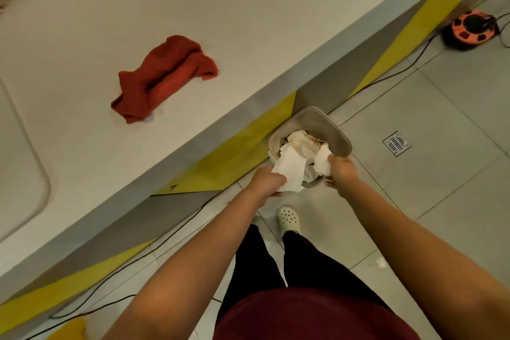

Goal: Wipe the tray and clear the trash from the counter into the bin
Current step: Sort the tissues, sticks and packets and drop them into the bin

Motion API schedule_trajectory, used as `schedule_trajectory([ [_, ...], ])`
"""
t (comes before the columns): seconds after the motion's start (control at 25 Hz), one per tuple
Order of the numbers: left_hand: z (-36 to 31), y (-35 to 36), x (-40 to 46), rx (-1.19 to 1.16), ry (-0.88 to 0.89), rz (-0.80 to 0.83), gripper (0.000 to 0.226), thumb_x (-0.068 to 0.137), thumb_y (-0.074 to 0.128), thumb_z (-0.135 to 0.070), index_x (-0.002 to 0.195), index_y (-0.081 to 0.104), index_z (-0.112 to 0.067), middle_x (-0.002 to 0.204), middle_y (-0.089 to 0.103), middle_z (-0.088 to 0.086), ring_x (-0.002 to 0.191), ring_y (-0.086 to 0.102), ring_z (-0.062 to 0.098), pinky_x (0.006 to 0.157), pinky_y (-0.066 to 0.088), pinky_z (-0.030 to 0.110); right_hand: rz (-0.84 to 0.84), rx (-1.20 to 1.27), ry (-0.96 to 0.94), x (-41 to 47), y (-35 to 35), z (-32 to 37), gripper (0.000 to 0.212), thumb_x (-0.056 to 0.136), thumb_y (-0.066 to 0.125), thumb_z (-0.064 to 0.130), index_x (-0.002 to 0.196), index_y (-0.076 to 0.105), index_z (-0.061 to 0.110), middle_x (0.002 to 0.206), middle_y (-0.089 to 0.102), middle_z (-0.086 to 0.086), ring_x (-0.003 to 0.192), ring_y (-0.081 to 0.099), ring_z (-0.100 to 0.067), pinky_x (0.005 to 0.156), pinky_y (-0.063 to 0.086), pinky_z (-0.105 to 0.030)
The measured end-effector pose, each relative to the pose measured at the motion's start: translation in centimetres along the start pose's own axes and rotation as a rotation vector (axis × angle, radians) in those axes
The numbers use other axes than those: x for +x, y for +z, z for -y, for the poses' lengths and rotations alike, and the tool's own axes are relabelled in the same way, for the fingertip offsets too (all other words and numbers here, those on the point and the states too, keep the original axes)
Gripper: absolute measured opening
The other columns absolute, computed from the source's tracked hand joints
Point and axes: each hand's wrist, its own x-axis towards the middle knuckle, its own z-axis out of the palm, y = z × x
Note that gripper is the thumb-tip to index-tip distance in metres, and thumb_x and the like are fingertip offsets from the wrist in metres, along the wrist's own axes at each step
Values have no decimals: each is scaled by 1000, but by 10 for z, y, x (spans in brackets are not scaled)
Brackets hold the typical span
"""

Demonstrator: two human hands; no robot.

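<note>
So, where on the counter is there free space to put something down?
The counter is bare beyond the red cloth and between the cloth and the front edge. The tray takes the left. The bin is crowded with paper.

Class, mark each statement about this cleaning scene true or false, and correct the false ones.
1. The red cloth lies on the counter. True.
2. The bin stands on the counter. False: it stands on the floor against the counter's base.
3. The left hand holds a white paper. True.
4. The right hand is empty. False: it holds a crumpled tissue.
5. The bin is empty. False: paper waste lies in it.
</note>
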Motion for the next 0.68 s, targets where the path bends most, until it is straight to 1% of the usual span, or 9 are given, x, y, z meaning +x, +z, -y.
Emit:
schedule_trajectory([
  [0.08,8,10,21,19,-74,-21,37,89,48,1,125,51,-2,109,54,10,73,53,16,58,49,23,-15,-24,36,7,1,-10,40,93,52,27,127,46,8,124,53,-18,91,54,-29,50,44,-30],
  [0.12,9,12,31,21,-82,-31,37,88,47,2,125,51,-4,113,55,10,75,53,18,58,49,24,-17,-20,19,10,3,-10,40,93,52,26,127,46,7,124,53,-18,93,53,-29,50,44,-30],
  [0.2,4,14,46,13,-63,-34,39,87,49,0,126,52,-5,125,56,13,90,56,24,59,50,24,-10,-10,-45,14,8,-4,42,92,53,28,128,45,6,125,53,-18,96,54,-30,52,46,-30],
  [0.24,0,15,51,9,-43,-18,42,87,51,-3,128,50,-7,129,54,13,99,55,25,62,51,25,-3,-7,-71,16,9,1,48,92,54,31,132,42,8,129,51,-16,102,55,-31,58,50,-32],
  [0.28,-6,16,54,20,-24,10,47,87,55,-8,133,46,-10,133,52,9,107,53,25,69,50,27,2,-15,-87,20,10,5,54,91,54,33,137,37,12,135,48,-14,111,54,-32,71,53,-37],
  [0.36,-12,17,55,92,0,53,58,88,59,-19,141,36,-17,137,46,1,121,46,23,85,41,32,-15,-109,-124,24,9,9,62,90,54,32,144,28,14,143,40,-11,125,46,-32,97,45,-42],
  [0.4,-13,16,56,136,11,45,59,88,59,-22,142,35,-18,138,45,1,125,44,23,89,38,33,-30,-168,-148,24,10,9,61,91,54,29,144,29,13,143,40,-11,126,45,-32,102,42,-41],
  [0.52,-9,10,58,243,64,5,46,88,56,-20,133,48,-14,135,52,6,122,49,24,91,42,32,10,-209,-207,19,13,7,46,89,56,21,132,43,14,134,49,-11,117,52,-30,100,44,-43],
  [0.68,-29,7,33,257,209,32,36,89,54,-15,124,56,-13,125,59,6,112,57,22,82,43,27,48,-192,-312,-4,15,10,31,89,56,16,119,51,13,110,56,-8,97,57,-26,89,49,-42],
])
